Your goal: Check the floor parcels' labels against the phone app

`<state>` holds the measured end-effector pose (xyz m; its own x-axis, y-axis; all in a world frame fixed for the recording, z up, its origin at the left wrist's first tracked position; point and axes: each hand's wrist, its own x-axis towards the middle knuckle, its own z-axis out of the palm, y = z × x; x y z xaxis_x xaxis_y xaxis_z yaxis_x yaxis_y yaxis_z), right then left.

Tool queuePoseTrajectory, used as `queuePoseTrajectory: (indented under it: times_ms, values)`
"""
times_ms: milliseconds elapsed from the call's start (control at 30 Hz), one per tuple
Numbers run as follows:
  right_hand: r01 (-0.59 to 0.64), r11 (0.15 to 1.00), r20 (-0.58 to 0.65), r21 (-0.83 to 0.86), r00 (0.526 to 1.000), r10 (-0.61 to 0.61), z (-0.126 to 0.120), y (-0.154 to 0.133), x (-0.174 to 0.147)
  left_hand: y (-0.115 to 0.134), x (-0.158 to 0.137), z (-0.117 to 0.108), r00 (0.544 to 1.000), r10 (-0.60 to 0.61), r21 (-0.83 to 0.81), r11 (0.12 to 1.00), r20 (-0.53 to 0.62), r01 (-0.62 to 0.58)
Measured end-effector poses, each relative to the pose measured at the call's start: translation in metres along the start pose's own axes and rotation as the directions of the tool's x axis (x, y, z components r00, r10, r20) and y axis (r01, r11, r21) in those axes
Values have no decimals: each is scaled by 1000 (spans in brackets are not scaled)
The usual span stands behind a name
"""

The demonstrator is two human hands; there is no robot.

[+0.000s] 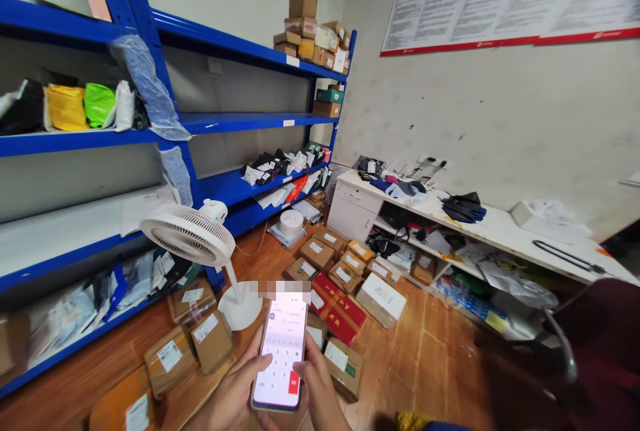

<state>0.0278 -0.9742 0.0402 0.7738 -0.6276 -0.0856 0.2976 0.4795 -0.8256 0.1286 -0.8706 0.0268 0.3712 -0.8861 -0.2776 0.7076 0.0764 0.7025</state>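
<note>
Low in the view, we cradle a phone [281, 353] in both hands over a wooden floor [425, 357] strewn with cardboard parcels [320, 254]. Our left hand [233, 394] curls closed around its left edge and back; our right hand [316, 384] wraps the right edge, thumb on the lit keypad screen. The phone looks thin, rigid, smooth and likely slippery, with breakable glass, so it is best gripped by its long side edges. A white fan [187, 234] stands just beyond.

Left hand [235, 387] raised from lower left, palm inward, fingers curled in a cupping grip, thumb extended upward. Right hand [317, 384] beside it, forearm rising from below, thumb [301, 369] bent inward.
</note>
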Motion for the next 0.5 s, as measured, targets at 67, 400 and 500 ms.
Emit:
queuePoseTrajectory:
  times_ms: [67, 400, 500]
  values:
    - [2, 1000, -19, -25, 1000, -3, -2, 2, -1, 3, -2, -1, 997, -26, 15, 1000, 73, 25]
    - [-52, 996, 2, -66, 999, 52, 2, 3, 4, 26, -13, 8, 984, -123, 188, 977, 128, 98]
    - [-58, 992, -11, -108, 998, 57, 6, 4, 10, 27, -11, 2, 986, -125, 203, 974, 106, 101]
